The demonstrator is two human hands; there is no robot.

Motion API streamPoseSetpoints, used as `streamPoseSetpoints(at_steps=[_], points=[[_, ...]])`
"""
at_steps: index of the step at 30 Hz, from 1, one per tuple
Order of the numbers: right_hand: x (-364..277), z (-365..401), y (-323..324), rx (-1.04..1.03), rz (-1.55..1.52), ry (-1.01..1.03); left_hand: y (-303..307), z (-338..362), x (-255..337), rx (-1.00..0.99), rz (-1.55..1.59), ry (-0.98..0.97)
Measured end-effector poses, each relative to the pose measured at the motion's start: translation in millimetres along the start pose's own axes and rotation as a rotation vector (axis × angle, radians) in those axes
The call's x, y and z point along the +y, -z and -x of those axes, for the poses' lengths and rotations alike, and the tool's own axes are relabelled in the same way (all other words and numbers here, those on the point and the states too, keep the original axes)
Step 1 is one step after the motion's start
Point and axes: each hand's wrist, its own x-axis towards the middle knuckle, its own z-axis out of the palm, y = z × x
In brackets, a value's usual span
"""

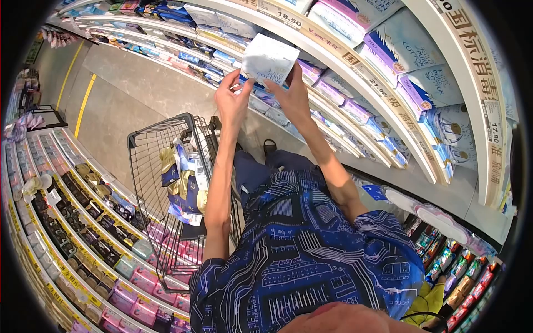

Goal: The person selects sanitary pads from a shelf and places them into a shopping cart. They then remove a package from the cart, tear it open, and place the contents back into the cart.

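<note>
A white, boxy pack of pads [270,58] with blue "Pure Cotton" lettering is held up in front of the shelves. My left hand [233,94] grips its lower left side, thumb toward the front. On the lower right, my right hand [291,91] closes on the same pack, its thumb at the near edge. Most of the fingers behind the pack are hidden. Similar packs [430,83] in white and purple stand on the shelf to the right.
A wire shopping cart [166,222] stands to my left, holding several blue and gold packages [186,191]. White shelf edges [355,69] with price tags curve along the front and right. A display of small boxes [83,222] lies at the left. A yellow sleeve [425,302] shows at lower right.
</note>
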Motion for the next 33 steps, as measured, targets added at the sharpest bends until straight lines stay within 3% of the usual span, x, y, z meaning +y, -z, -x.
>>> streamPoseSetpoints(at_steps=[5, 19, 33], points=[[-4, 1, 2, 0.034, -0.075, 0.007, -13, -13, 6, -0.017, -0.001, -0.08], [-6, -18, -14, 0.188, 0.133, 0.111, -26, -41, 2, -0.033, 0.075, -0.185], [-6, -30, -23, 0.299, 0.242, 0.198, -46, -72, -4, -0.061, 0.179, -0.134]])
